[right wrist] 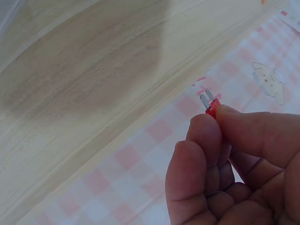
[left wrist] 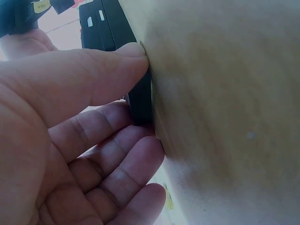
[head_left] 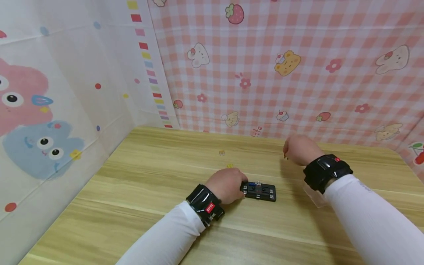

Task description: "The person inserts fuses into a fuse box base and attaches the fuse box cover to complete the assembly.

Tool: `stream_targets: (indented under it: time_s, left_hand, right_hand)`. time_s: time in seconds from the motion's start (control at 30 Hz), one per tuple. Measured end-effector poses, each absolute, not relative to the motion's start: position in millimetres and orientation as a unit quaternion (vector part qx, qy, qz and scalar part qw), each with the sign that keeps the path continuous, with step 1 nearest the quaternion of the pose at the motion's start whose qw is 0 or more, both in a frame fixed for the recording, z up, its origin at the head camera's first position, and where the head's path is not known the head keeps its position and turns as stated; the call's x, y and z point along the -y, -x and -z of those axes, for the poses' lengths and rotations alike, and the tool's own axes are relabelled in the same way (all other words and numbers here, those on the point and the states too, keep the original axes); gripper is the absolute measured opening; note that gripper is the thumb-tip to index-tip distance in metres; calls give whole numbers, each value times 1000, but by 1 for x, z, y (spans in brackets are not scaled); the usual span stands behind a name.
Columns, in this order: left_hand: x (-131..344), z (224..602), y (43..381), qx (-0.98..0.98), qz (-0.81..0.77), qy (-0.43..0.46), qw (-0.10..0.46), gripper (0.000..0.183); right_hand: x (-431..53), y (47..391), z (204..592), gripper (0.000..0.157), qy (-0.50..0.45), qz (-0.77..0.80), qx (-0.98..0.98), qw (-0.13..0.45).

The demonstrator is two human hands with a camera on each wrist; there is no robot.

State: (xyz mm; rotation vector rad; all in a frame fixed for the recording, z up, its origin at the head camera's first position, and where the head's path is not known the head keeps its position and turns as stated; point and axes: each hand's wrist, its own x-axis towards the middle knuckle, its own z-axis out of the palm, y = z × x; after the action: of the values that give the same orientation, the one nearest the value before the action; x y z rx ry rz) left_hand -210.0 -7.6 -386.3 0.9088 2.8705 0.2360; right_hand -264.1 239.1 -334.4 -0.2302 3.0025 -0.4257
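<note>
A black fuse block with metal terminals lies on the wooden table. Its left end is gripped by my left hand; in the left wrist view the thumb lies along one side of the block and the fingers curl at its end. A blue piece and a clear piece show along the block's far side. Raised over the back of the table, my right hand pinches a small red blade fuse between thumb and fingertip, its two metal prongs pointing away from the hand.
Beyond the left hand lie a yellow fuse and a small pale orange piece. A clear plastic container sits partly under the right wrist. Patterned cloth hangs behind the table.
</note>
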Motion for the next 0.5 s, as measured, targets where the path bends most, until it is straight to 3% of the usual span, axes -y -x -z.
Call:
stream_targets:
  time_s: [0.5]
  left_hand:
    - [8, 387, 211, -948, -75, -302, 64, 44]
  right_hand:
    - [-225, 245, 330, 9, 125, 147, -981, 20]
